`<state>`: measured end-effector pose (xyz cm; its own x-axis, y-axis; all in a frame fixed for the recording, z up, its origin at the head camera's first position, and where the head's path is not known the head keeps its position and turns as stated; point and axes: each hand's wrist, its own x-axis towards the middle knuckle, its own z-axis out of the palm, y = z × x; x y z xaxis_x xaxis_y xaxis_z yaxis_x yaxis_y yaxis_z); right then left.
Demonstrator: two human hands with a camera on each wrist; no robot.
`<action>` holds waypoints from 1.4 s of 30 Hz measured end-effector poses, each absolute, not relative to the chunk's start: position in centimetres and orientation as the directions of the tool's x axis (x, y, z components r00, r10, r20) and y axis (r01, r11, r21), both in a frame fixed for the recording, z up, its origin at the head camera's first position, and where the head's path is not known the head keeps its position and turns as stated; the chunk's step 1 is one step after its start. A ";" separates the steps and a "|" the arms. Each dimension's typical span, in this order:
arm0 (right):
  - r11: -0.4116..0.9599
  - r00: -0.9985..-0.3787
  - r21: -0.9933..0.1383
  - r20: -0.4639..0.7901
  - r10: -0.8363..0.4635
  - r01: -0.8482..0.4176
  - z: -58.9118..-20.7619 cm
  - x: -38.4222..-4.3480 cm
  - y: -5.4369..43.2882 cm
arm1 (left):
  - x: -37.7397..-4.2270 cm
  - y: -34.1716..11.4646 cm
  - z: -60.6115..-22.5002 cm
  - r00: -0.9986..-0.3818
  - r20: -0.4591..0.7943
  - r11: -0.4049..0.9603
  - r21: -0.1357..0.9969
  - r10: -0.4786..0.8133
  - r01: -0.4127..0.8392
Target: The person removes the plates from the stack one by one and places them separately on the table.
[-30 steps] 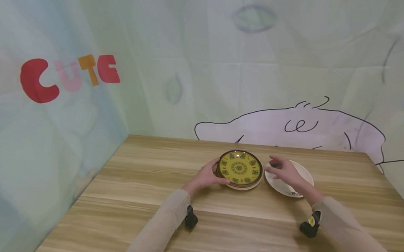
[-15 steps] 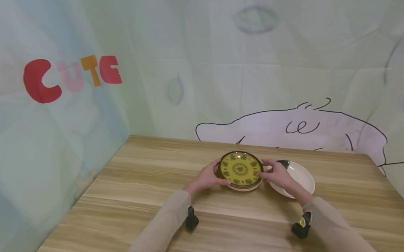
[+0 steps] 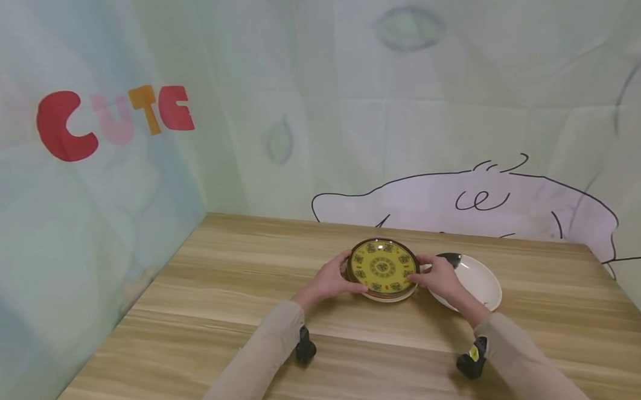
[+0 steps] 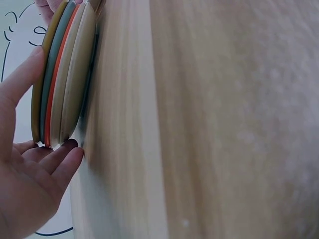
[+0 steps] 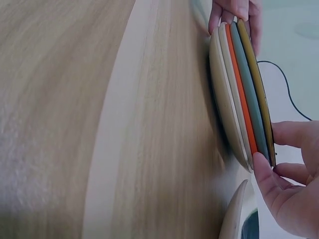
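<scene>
From my end, the left hand [image 3: 327, 278] grips the left side of a plate stack [image 5: 238, 94]: thumb over the near rim, fingers curled at the outer edge. Right hand [image 3: 440, 279] pinches the opposite rim, thumb over the top plate, fingers against the side. Stack sits level, toward the table's far side, between the hands. Top down I log: yellow patterned plate with dark brown rim [image 3: 382, 266], blue-green plate [image 5: 249, 89], orange plate [image 5: 241, 89], then cream plates [image 5: 224, 94]. I can't tell whether the underside touches the table.

White plate [image 3: 481, 284] with dark green patch, on the wood-grain table [image 3: 388, 360] just right of the stack, partly hidden by the right hand and wrist. I also get beige sleeves [image 3: 258, 360], black wrist cameras [image 3: 305, 347] on both arms, and a pale backdrop [image 3: 284, 53] with CUTE lettering [image 3: 175, 108] and a black-outlined cartoon [image 3: 418, 199].
</scene>
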<state>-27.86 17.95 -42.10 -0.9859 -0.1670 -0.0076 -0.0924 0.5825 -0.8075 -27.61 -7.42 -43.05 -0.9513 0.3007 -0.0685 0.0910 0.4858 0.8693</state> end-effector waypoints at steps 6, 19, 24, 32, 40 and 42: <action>0.571 -0.987 -0.816 0.003 -0.158 -0.094 -42.0 -27.9 17.9 | -27.6 -7.4 -42.9 -0.953 -0.066 0.500 0.861 0.296 0.095; 0.535 -0.981 -0.838 0.000 -0.192 -0.104 -41.7 -28.0 18.4 | -27.7 -7.4 -43.1 -0.953 -0.046 0.509 0.853 0.300 0.119; 0.516 -0.980 -0.853 -0.026 -0.198 -0.082 -41.4 -28.0 18.6 | -27.6 -7.3 -43.1 -0.949 -0.045 0.492 0.862 0.311 0.120; 0.528 -0.981 -0.845 -0.017 -0.191 -0.088 -41.2 -27.8 18.7 | -27.5 -7.2 -43.1 -0.943 -0.053 0.471 0.875 0.329 0.115; 0.500 -0.982 -0.861 -0.006 -0.190 -0.092 -40.9 -27.8 19.1 | -27.4 -7.2 -43.0 -0.943 -0.050 0.492 0.862 0.328 0.126; 0.486 -0.982 -0.870 -0.011 -0.187 -0.083 -40.9 -27.8 19.2 | -27.4 -7.3 -43.0 -0.943 -0.053 0.492 0.862 0.328 0.123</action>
<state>-27.78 19.19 -40.87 -0.9823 -0.1872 -0.0110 -0.0829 0.4859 -0.8700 -27.38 -7.27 -43.03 -0.9434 0.3276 -0.0528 0.1227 0.4923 0.8617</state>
